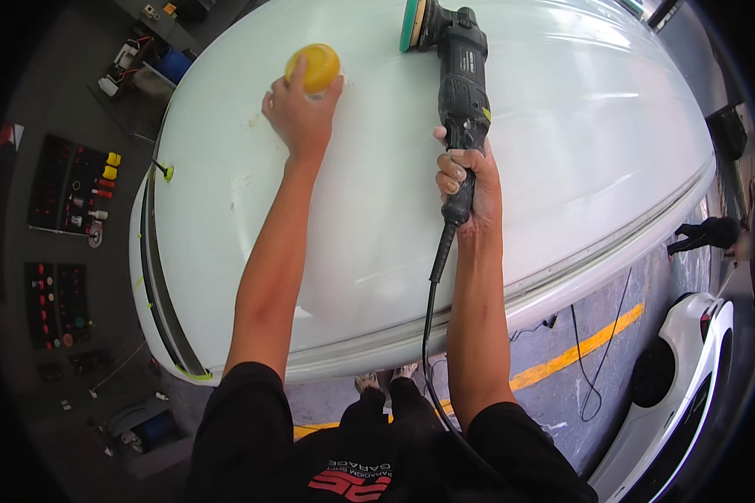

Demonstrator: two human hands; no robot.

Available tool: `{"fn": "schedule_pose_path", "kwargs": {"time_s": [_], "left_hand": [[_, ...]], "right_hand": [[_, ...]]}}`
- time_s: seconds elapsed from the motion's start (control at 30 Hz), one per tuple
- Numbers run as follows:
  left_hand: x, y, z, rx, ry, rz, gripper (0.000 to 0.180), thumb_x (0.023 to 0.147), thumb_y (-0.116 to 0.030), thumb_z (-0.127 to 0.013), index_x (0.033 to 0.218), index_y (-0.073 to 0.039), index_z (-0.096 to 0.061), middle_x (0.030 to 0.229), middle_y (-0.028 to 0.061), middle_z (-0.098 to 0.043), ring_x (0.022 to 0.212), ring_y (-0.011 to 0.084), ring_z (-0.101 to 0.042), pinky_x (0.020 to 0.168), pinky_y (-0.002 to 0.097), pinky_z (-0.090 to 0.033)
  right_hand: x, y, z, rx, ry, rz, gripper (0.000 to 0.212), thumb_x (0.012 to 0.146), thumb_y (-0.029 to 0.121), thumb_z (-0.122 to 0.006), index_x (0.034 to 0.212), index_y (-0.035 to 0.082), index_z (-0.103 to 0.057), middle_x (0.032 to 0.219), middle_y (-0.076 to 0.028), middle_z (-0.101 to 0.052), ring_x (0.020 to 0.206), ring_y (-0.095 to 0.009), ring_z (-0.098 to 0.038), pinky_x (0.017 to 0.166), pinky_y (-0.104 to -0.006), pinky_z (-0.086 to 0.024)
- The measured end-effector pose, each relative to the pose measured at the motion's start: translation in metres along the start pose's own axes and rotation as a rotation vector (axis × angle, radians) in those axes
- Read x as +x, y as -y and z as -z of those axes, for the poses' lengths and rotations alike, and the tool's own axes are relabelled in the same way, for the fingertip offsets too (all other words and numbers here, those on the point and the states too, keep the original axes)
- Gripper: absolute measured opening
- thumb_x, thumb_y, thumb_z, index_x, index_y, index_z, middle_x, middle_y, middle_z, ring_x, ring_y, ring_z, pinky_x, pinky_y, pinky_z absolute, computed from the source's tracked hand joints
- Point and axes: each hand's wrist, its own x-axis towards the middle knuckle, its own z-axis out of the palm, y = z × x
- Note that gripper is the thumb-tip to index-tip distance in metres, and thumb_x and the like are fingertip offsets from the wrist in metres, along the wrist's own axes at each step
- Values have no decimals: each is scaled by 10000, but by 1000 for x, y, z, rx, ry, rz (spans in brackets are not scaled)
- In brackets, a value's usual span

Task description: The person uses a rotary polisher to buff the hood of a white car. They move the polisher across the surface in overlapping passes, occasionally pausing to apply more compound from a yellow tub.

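Observation:
My left hand (299, 116) reaches out over the white car roof (377, 193), its fingers and thumb around the near side of a round yellow pad (319, 69). The pad is against the paint, with pale smears beside it. My right hand (471, 180) is wrapped around the rear handle of a black power polisher (464, 84), and whitish residue covers its fingers. The polisher's head points away and to the left, raised on edge, with a green-and-tan backing disc (411, 25). From the handle a black cord (430, 318) runs back toward my body.
Green masking tape (168, 173) marks the dark trim along the roof's left edge. Tool boards (67, 184) hang at the left. Beyond the near roof edge lies grey floor with a yellow line (579, 348) and a loose cable (591, 394). Another white car (671, 394) stands at the right.

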Motion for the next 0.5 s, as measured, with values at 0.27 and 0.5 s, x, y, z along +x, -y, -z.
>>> {"fn": "schedule_pose_path", "kwargs": {"time_s": [0.27, 0.5], "left_hand": [[36, -8, 36, -312, -220, 81, 645, 887, -422, -878, 1397, -127, -618, 1321, 130, -613, 1239, 319, -596, 1051, 456, -500], [-47, -51, 59, -203, 147, -88, 682, 716, -199, -937, 1289, -129, -573, 1365, 154, -588, 1229, 328, -627, 993, 456, -496]], "right_hand": [[2, 0, 1, -13, -9, -9, 668, 902, -91, -534, 1538, 26, -365, 1253, -224, -611, 618, -77, -494, 459, -225, -495], [4, 3, 2, 16, 46, 12, 650, 914, -89, -537, 1533, 25, -375, 1247, -208, -610, 633, -81, -487, 476, -213, -495]]}}
